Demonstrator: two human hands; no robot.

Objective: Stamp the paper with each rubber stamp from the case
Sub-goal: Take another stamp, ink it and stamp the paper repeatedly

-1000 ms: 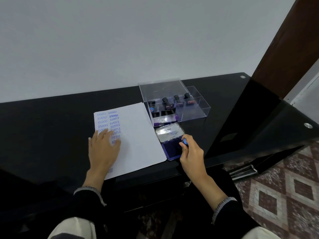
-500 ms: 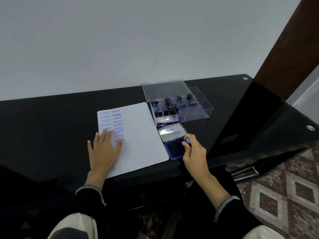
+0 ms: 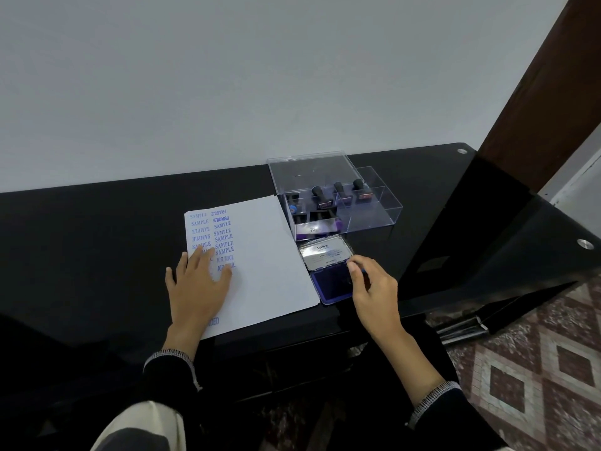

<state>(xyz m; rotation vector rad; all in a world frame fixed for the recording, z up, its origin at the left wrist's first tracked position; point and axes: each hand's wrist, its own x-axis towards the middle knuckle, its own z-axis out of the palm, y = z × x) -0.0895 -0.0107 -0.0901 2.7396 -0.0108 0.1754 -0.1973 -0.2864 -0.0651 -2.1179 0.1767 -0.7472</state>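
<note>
A white paper [image 3: 270, 252] lies on the black table, its left part covered with blue prints reading SAMPLE, FRAGILE and AIR MAIL. My left hand [image 3: 198, 284] rests flat on it with spread fingers. My right hand [image 3: 374, 288] grips a blue-topped rubber stamp [image 3: 361, 271], mostly hidden by the fingers, over the open blue ink pad [image 3: 328, 281]. The pad's silver lid [image 3: 325, 253] stands tilted behind it. The clear plastic case [image 3: 374, 216] holds several black-handled stamps [image 3: 320, 196].
The glossy black table [image 3: 113, 229] runs along a white wall. Its front edge is just below the paper. A lower black glass surface [image 3: 507, 242] lies to the right, over a patterned tile floor [image 3: 536, 353]. A dark wooden door frame [image 3: 536, 92] stands at the right.
My right hand with the stamp has shifted slightly left and forward over the ink pad. My left hand stays flat on the paper.
</note>
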